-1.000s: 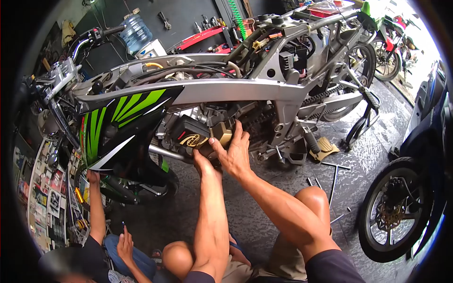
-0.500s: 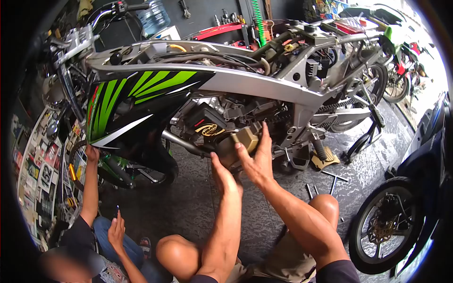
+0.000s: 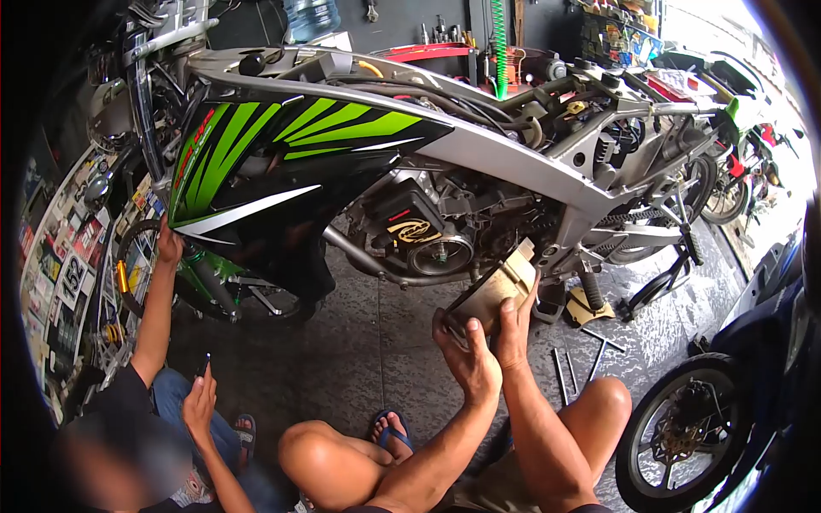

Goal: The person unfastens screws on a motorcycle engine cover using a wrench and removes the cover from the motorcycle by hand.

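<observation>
- My left hand (image 3: 475, 368) has its fingers curled partway around the lower-left end of a gold-coloured, box-shaped metal cover (image 3: 496, 295).
- My right hand (image 3: 513, 338) holds the cover's right side, opened only as wide as the piece, thumb against its gold face.
- Over the last 0.5 seconds the cover has come down and toward me; it is now tilted between my 2 hands, apart from the grey-framed motorcycle (image 3: 513, 162).
- That uncovers a round silver metal ring (image 3: 440, 256), beyond and left of my fingertips; I judge the cover wholly free.
- Farther left of my fingers, another person's hand (image 3: 171, 245) touches the glossy black-and-green fairing (image 3: 256, 167).
- Right of my fingers lies a silver T-shaped wrench (image 3: 604, 340).
</observation>
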Demonstrator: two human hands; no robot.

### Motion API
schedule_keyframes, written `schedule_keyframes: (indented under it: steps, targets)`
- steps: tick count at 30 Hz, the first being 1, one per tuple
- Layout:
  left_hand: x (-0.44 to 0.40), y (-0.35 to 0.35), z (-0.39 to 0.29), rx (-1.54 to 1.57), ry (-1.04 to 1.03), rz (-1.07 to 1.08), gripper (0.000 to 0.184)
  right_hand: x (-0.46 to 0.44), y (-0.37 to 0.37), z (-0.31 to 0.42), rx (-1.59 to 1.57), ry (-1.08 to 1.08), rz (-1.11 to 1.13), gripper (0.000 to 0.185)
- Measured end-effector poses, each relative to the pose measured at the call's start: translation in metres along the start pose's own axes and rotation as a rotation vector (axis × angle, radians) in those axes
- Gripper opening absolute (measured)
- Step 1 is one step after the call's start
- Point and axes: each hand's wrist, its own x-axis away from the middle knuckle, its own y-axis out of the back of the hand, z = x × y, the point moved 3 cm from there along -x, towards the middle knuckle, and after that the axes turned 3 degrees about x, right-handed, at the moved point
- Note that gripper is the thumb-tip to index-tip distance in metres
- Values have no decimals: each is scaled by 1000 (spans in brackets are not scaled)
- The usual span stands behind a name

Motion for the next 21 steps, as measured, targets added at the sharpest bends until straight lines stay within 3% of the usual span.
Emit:
schedule_keyframes:
  steps: [4,6,8,9,10,12,13,14,17,19,20,21]
  targets:
    - [10,3,-7,-52,-7,31,71,-1,4,-18,-289,-51,33,112]
    - [19,6,-7,-32,6,39,67,-4,10,-23,-478,-117,26,100]
    - [28,7,-12,-22,-199,154,62,-6,17,-25,-681,-238,84,88]
    - [31,10,-15,-79,-246,165,51,-6,22,-31,-736,-257,40,77]
    - [33,13,-15,-87,-264,166,51,-2,18,-14,-741,-282,18,68]
    - [31,18,-13,-111,-243,139,42,-3,26,-16,-796,-375,-43,68]
    - [23,19,-8,-105,-385,124,33,-5,22,-4,-867,-388,-60,67]
    - [21,18,-13,15,-307,106,24,-4,16,9,-934,-408,-73,66]
    - [3,27,-23,-94,-335,31,14,-4,11,18,-1005,-351,-93,63]
    - [-12,34,-17,-73,-342,-42,14,-4,16,18,-1035,-348,-67,63]
    - [-14,32,-22,58,-162,-87,19,-3,21,20,-1048,-351,-31,63]
    - [-18,36,-16,36,-125,-118,23,-5,28,11,-1089,-351,-31,64]
